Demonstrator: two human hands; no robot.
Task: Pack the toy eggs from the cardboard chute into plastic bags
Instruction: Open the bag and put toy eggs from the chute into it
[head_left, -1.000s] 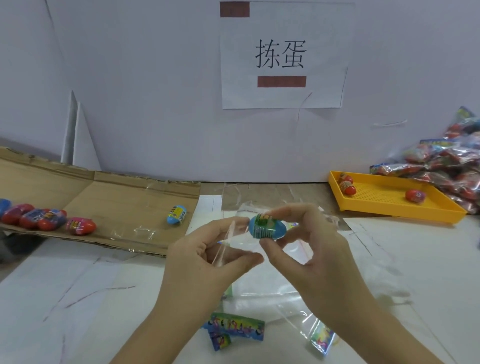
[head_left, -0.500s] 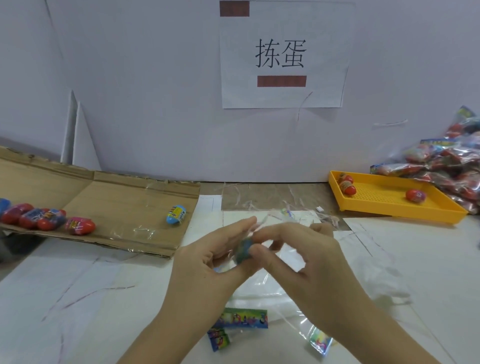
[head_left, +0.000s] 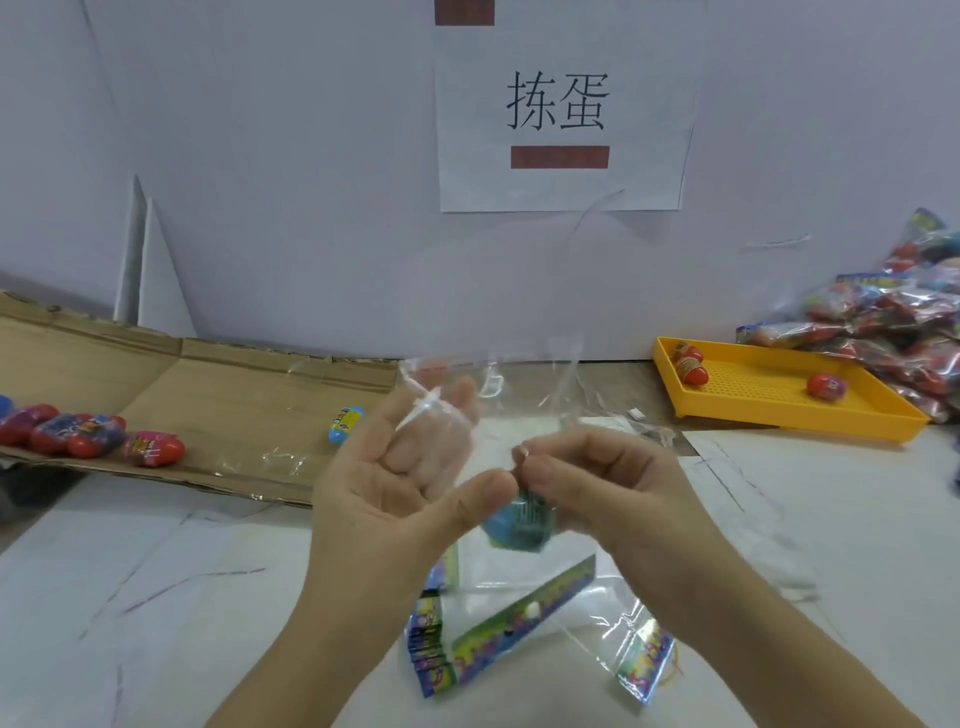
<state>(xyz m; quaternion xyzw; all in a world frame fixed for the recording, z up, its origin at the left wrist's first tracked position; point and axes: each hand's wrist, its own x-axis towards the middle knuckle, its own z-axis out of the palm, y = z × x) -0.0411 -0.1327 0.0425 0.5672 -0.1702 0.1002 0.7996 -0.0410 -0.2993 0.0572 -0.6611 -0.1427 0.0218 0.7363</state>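
Observation:
A clear plastic bag (head_left: 524, 395) is held up over the middle of the table, its mouth open. My left hand (head_left: 405, 467) has its fingers inside the mouth and its thumb against the outside. My right hand (head_left: 597, 478) pinches the opposite edge of the bag. A blue toy egg (head_left: 514, 525) sits inside the bag just below both thumbs. On the left lies the cardboard chute (head_left: 218, 395) with several red eggs (head_left: 78, 441) in a row and one blue egg (head_left: 345, 423) near its lower end.
A stack of flat bags with colourful headers (head_left: 467, 639) lies on the white table under my wrists. A yellow tray (head_left: 779, 410) at the right holds three red eggs. Behind it is a pile of packed bags (head_left: 909, 322). A paper sign hangs on the wall.
The blue egg has left my right fingers and dropped into the bag. Both hands have pulled the bag's mouth open and raised it.

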